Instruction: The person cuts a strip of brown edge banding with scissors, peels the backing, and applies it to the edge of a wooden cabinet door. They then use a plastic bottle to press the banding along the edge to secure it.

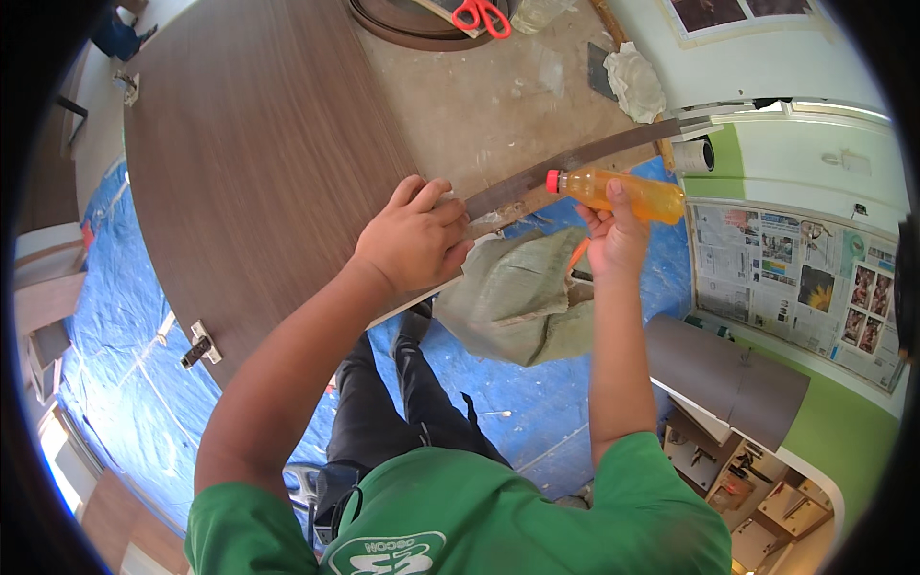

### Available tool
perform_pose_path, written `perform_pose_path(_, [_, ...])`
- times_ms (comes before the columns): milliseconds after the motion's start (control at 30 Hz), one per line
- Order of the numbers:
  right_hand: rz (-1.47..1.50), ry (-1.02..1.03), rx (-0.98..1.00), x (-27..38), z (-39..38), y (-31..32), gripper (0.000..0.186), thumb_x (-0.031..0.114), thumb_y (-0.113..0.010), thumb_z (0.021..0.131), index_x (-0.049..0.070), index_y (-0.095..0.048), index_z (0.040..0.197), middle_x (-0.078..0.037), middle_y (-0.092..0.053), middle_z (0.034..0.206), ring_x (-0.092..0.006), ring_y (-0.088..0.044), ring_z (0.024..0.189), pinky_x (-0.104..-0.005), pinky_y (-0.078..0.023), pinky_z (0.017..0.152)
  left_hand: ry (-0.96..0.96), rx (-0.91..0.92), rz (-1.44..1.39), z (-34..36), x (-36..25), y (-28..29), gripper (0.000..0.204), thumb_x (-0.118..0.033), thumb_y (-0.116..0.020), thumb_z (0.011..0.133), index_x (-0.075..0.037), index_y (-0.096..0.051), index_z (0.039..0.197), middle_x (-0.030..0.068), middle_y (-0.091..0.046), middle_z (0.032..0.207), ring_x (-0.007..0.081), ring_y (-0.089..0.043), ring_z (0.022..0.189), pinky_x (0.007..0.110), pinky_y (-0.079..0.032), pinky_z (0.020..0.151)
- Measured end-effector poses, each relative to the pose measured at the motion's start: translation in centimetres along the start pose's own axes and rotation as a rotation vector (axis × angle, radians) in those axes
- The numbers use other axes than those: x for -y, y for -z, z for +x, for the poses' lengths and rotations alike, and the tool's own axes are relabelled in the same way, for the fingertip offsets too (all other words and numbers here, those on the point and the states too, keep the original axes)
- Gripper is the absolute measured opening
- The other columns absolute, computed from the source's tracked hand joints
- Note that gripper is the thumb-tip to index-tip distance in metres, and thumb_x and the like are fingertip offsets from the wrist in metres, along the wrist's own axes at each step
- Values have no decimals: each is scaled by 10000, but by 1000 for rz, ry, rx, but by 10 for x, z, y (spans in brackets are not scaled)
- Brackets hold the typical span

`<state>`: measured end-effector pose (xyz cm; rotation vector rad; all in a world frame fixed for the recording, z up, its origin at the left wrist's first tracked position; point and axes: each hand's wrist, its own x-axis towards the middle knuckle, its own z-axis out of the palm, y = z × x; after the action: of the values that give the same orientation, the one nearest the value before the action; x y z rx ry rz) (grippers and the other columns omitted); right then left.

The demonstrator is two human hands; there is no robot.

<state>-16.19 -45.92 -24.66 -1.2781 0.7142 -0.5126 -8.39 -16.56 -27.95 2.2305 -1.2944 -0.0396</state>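
Observation:
My right hand is closed round a clear plastic bottle of orange-yellow liquid. The bottle lies nearly level, its red cap pointing left. My left hand is at the right edge of a large brown wood-grain panel, fingers curled. A little of something pale shows by its fingers; what it is stays hidden. A thin brown edging strip runs from near this hand toward the far right. Below the bottle hangs or lies a crumpled grey-green woven sack.
Red-handled scissors and a coil of brown edging lie on the worktop's far side, with a crumpled whitish lump at its right. Metal hinges stick out from the panel's left edge. Blue sheeting covers the floor.

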Motion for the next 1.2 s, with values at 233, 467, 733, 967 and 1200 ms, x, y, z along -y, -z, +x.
perform_pose_path(233, [-65, -104, -24, 0, 0, -9, 485, 337, -848, 915, 36, -623, 1221, -145, -770, 1043, -283, -788, 818, -328, -649, 638, 15, 17, 15, -1, 1, -3, 302, -324, -671, 951, -95, -798, 1102, -16, -707, 1219, 255, -512, 1312, 465, -364, 1178])
perform_pose_path(467, [-68, -144, -34, -5, 4, -6, 537, 379, -873, 883, 35, -626, 1214, -148, -768, 1045, -276, -789, 829, -320, -651, 639, 18, 15, -10, -2, 1, -4, 305, -325, -669, 949, -90, -798, 1095, -24, -703, 1206, 245, -504, 1317, 456, -356, 1185])
perform_pose_path(733, [-72, -142, -20, -11, 8, -12, 508, 341, -874, 887, 29, -630, 1203, -150, -767, 1045, -269, -786, 835, -334, -661, 648, 7, -16, 19, -3, 3, -8, 302, -338, -622, 961, -98, -788, 1039, -42, -687, 1166, 228, -456, 1329, 435, -332, 1199])
perform_pose_path(967, [-63, -132, -11, -14, 10, -15, 461, 300, -863, 901, 26, -635, 1193, -150, -765, 1045, -262, -786, 852, -351, -677, 675, 19, 38, 17, -1, 2, -3, 328, -340, -651, 949, -92, -800, 1104, -25, -695, 1206, 237, -486, 1330, 454, -344, 1194])
perform_pose_path(1200, [-87, -106, -1, -14, 10, -18, 397, 249, -846, 916, 20, -648, 1172, -140, -765, 1043, -247, -787, 859, -364, -686, 690, 23, 43, 12, -2, 2, -2, 327, -338, -657, 942, -95, -799, 1107, -26, -695, 1201, 236, -487, 1329, 455, -340, 1198])
